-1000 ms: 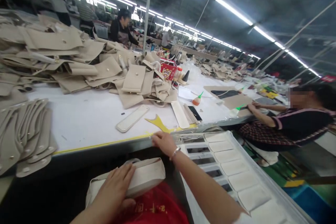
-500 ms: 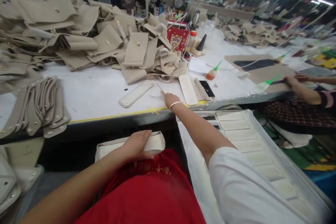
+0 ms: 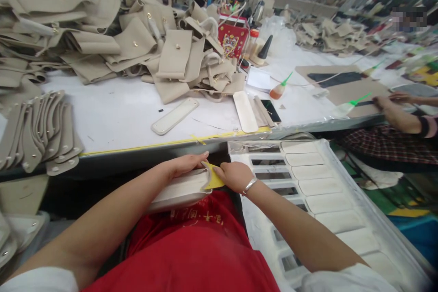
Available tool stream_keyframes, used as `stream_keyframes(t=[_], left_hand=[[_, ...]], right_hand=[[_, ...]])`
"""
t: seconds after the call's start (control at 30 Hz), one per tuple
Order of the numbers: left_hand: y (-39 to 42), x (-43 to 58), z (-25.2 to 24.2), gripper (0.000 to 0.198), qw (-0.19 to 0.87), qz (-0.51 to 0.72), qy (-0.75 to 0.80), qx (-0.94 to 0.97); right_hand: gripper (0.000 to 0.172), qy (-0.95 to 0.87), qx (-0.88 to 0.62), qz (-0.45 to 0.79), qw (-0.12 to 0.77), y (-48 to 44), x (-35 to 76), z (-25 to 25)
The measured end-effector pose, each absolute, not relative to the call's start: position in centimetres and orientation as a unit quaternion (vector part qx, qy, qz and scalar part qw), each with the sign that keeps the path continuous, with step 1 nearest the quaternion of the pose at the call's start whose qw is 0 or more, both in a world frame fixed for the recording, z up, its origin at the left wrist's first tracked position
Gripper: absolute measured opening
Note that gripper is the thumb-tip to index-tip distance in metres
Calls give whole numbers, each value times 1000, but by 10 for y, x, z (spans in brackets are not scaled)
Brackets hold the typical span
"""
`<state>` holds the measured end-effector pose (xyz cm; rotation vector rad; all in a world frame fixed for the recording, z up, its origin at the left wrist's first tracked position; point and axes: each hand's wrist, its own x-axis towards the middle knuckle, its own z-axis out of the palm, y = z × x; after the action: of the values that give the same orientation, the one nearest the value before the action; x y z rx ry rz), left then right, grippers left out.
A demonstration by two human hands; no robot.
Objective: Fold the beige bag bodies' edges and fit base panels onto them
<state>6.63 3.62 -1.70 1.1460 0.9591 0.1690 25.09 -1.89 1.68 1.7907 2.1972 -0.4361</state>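
Observation:
My left hand (image 3: 187,163) is wrapped over the top of a cream leather pouch (image 3: 183,190), resting against my red apron at the table's edge. My right hand (image 3: 236,175) pinches a flat yellow piece (image 3: 215,177), which touches the pouch's right end. Whether its tip goes inside the end fold I cannot tell. On the table ahead lies a long cream strap piece with rounded ends (image 3: 175,116). A white rounded panel (image 3: 245,112) is to its right, beside a phone (image 3: 271,111).
Heaped beige leather pieces (image 3: 137,43) cover the table's back left, with stacked straps (image 3: 41,134) in front. A bottle with a green nozzle (image 3: 278,90) stands farther right. A slotted white rack (image 3: 270,162) holds cream panels (image 3: 320,187) at my right. A co-worker's hands (image 3: 386,101) are at far right.
My right hand has come back from the tabletop to the pouch and now shows the yellow piece. The pouch has tilted and turned slightly in my left hand.

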Motion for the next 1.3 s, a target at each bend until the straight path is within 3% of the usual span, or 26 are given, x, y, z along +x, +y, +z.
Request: stream_keyframes(t=[0.23,0.6,0.9,1.3], left_hand=[[35,61,-30,71,742,98,483,455],[32,45,-16,42,685,85,435,578],[28,36,-15,47,572,6,426,701],[9,23,-12,51,542,-25,433,720]], right_hand=[[54,780,605,-103,122,0,227,8],[50,829,535,-94,134,3,230,4],[50,864,472,-120,127,9,232,2],[51,926,334,-134,110,27,229,-4]])
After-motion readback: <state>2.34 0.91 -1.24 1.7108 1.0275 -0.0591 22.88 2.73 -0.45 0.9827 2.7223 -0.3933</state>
